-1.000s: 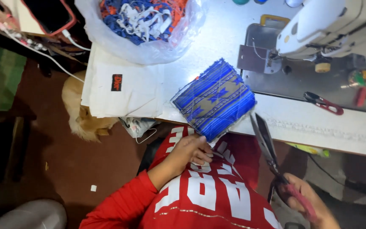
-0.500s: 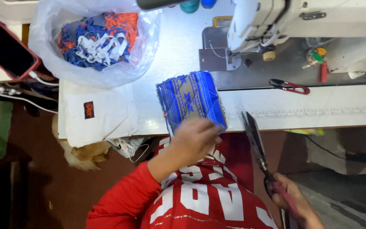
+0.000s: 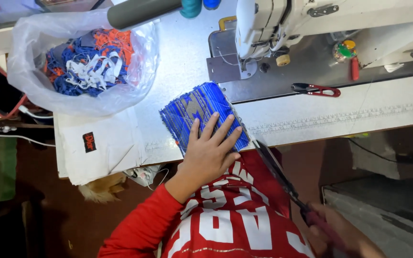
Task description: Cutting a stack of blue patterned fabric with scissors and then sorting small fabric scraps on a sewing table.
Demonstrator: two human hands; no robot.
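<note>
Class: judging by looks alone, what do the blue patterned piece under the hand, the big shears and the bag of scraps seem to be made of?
Blue patterned piece: woven fabric, matte, with frayed thread edges. Shears: dark metal blades, dull sheen; the handle looks reddish, probably plastic. Bag: thin clear plastic, glossy and crinkled, its contents showing through.

Bright overhead light whitens the table [image 3: 187, 62] with mild glare, while the floor [image 3: 48, 220] below stays dim and slightly soft.

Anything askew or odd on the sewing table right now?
The blue woven piece lies skewed to the table edge, overhanging it under the left hand. Its edges look frayed. Nothing spilled.
</note>
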